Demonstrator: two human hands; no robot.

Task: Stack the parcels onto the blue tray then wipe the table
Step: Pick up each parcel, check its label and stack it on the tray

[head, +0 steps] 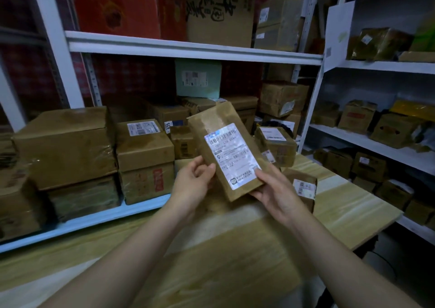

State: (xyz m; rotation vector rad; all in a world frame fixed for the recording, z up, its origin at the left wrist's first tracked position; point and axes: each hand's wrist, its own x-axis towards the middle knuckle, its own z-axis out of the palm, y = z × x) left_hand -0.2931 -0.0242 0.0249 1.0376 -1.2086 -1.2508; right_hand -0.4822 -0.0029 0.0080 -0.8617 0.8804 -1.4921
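A flat brown cardboard parcel [219,129] with a white shipping label is lifted above the wooden table [341,204], its label side facing me. My left hand [195,183] grips its lower left edge, and my right hand [275,192] holds its lower right corner with the thumb on the label. Two more brown parcels sit on the table behind: one [303,185] just right of my right hand, another [277,145] farther back. No blue tray is in view.
A white metal shelf unit [179,46] stands right behind the table, its lower level packed with taped cardboard boxes [66,143]. More shelves with parcels [367,140] line the right side. The table's right edge drops off near a dark stool [381,265].
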